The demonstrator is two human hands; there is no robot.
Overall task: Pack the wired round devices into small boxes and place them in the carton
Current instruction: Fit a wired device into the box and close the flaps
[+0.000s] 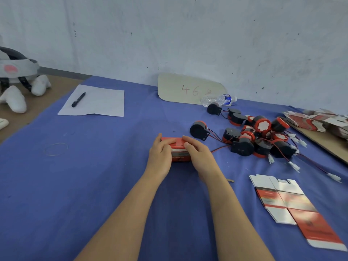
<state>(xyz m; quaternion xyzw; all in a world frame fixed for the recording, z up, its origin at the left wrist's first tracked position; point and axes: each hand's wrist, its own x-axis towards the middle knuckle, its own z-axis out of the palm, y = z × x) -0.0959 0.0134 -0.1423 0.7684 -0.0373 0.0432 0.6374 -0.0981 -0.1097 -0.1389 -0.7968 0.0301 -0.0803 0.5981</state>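
Observation:
A small red and white box [178, 152] stands on the blue cloth at the middle. My left hand [162, 154] grips its left side, fingers lying over the top. My right hand [197, 154] grips its right side, fingers curled over the top edge. A red and black wire runs out from behind my right hand toward the pile. One black round device with a red rim [199, 130] lies just beyond the box. A pile of several more wired round devices [261, 137] lies to the right. No carton is in view.
Flat unfolded boxes [293, 206] lie at the near right, and a stack of more flat boxes [320, 120] on a board at the far right. A water bottle [219, 100], a cardboard sign [190, 89], paper with a pen [78, 99], a rubber band [56, 149] and white controllers [14, 98] lie around.

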